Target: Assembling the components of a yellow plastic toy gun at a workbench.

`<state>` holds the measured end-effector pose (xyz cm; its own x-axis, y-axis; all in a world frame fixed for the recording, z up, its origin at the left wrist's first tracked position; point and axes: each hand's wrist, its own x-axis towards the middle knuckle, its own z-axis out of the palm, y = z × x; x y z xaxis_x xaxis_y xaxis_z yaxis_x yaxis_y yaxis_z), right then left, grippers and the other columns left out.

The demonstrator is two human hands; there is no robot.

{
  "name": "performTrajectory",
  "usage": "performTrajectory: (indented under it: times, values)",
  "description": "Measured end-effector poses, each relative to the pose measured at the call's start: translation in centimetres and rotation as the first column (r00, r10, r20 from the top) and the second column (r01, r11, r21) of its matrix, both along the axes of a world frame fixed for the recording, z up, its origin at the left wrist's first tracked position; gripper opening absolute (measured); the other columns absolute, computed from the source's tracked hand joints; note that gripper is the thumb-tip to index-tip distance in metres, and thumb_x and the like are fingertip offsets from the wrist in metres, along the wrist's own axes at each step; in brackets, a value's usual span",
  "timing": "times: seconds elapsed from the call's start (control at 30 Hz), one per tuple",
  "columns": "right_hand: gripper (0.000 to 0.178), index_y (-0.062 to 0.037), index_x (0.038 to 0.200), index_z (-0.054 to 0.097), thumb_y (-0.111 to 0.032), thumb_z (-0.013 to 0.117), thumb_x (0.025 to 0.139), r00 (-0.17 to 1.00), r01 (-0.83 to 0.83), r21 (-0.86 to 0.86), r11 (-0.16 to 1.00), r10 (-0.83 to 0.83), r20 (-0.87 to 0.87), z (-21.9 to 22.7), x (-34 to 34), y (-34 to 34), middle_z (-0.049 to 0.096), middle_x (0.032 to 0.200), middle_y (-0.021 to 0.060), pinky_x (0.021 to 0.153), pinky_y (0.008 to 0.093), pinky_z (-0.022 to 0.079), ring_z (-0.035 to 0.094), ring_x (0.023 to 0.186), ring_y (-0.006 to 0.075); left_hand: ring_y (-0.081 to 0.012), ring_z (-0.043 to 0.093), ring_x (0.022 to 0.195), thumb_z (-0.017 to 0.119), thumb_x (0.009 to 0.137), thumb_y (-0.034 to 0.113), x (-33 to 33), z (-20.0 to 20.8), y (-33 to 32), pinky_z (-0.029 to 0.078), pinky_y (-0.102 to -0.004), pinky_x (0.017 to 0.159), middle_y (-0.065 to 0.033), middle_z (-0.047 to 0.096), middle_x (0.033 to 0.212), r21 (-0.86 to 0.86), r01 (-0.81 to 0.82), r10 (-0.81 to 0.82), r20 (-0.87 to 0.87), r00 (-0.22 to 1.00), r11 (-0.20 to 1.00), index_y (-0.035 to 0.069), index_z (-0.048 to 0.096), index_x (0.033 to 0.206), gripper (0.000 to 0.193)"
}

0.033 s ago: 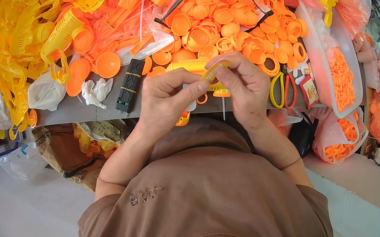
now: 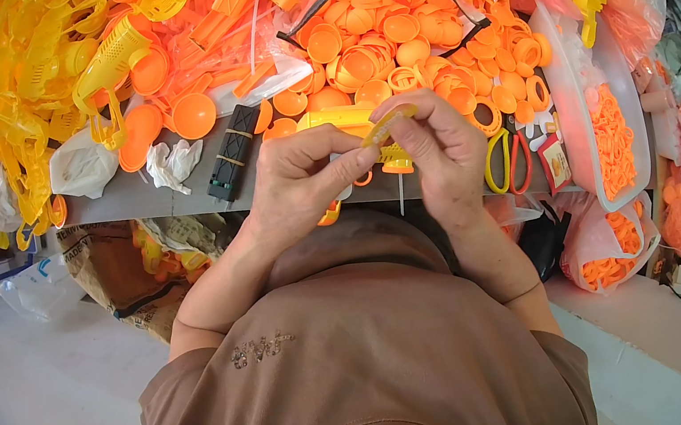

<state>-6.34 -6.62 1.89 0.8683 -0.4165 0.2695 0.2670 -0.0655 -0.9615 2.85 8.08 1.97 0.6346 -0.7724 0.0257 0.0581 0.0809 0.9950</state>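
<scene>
In front of my chest, at the table's near edge, both hands hold one small yellow curved strip (image 2: 389,122) with pale lettering. It looks like a label or thin plastic piece; its exact kind I cannot tell. My left hand (image 2: 294,175) pinches its left end between thumb and forefinger. The thumb and fingers of my right hand (image 2: 446,154) close on the other end. Behind the strip lies a yellow plastic part (image 2: 339,114), partly hidden by my fingers. Just beyond is a heap of orange plastic cups and rings (image 2: 356,66).
Yellow-handled and red-handled scissors (image 2: 507,159) rest right of my hands. A black rubber-banded case (image 2: 233,154) and crumpled tissue (image 2: 173,166) lie left. Yellow parts (image 2: 38,101) pile up far left. A clear bin (image 2: 581,118) of orange rings stands right; a brown sack (image 2: 111,269) is below.
The yellow strip has turned slightly, so its lettering shows less clearly. My fingers have shifted a little around it; everything else stays the same.
</scene>
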Motion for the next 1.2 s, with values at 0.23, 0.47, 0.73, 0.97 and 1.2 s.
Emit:
performTrajectory:
  times: [0.23, 0.47, 0.73, 0.97, 1.2]
  values:
    - [0.009, 0.0008, 0.082, 0.055, -0.006, 0.061, 0.080, 0.868, -0.487, -0.675, 0.554, 0.220, -0.446, 2.9, -1.3, -2.8, 0.053, 0.075, 0.0111, 0.063, 0.0355, 0.045, 0.056, 0.070, 0.0279, -0.0105, 0.056, 0.059, 0.072, 0.079, 0.017, -0.1, 0.9, 0.6, 0.044, -0.0281, 0.053, -0.0060, 0.063, 0.067, 0.232, 0.097, -0.169, 0.314, 0.934, 0.968, 0.002, 0.069, 0.084, 0.016]
    - [0.019, -0.0012, 0.089, 0.055, -0.010, 0.067, 0.076, 0.895, -0.439, -0.673, 0.595, 0.221, -0.388, 3.0, -1.8, -1.6, 0.055, 0.081, 0.0120, 0.064, 0.0370, 0.046, 0.057, 0.074, 0.0282, -0.0082, 0.056, 0.060, 0.067, 0.083, 0.009, -0.7, 0.4, 1.1, 0.043, -0.0229, 0.055, -0.0037, 0.064, 0.069, 0.332, 0.165, -0.172, -0.009, 0.985, 0.929, 0.000, 0.067, 0.080, 0.009]
    - [0.036, 0.0006, 0.098, 0.054, 0.003, 0.074, 0.068, 0.967, 0.125, -0.771, 0.625, 0.098, 0.236, -2.2, -3.5, 0.0, 0.057, 0.103, 0.0175, 0.068, 0.0327, 0.052, 0.061, 0.083, 0.0272, -0.0093, 0.057, 0.061, 0.063, 0.086, 0.010, -0.4, -1.5, 1.7, 0.044, -0.0230, 0.056, -0.0062, 0.063, 0.069, 0.136, 0.033, 0.016, -0.343, 0.939, 0.990, -0.004, 0.067, 0.083, 0.015]
    - [0.031, -0.0006, 0.099, 0.057, 0.009, 0.067, 0.072, 0.958, 0.276, -0.741, 0.612, -0.113, 0.264, -2.1, -3.4, -1.6, 0.060, 0.095, 0.0138, 0.073, 0.0349, 0.049, 0.060, 0.085, 0.0282, -0.0117, 0.058, 0.069, 0.060, 0.086, 0.004, -0.5, -2.1, 2.0, 0.046, -0.0237, 0.065, -0.0108, 0.064, 0.080, 0.020, -0.080, 0.075, 0.202, 0.976, 0.997, -0.007, 0.063, 0.103, 0.020]
    - [0.031, -0.0007, 0.098, 0.058, 0.007, 0.069, 0.070, 0.966, 0.236, -0.799, 0.553, -0.223, 0.130, -3.0, -2.4, -3.9, 0.061, 0.092, 0.0110, 0.074, 0.0341, 0.047, 0.058, 0.086, 0.0270, -0.0058, 0.058, 0.073, 0.059, 0.087, 0.001, 1.2, -2.5, 2.4, 0.046, -0.0177, 0.065, -0.0048, 0.067, 0.083, -0.045, -0.193, 0.190, -0.065, 0.980, 0.980, -0.001, 0.059, 0.109, 0.022]
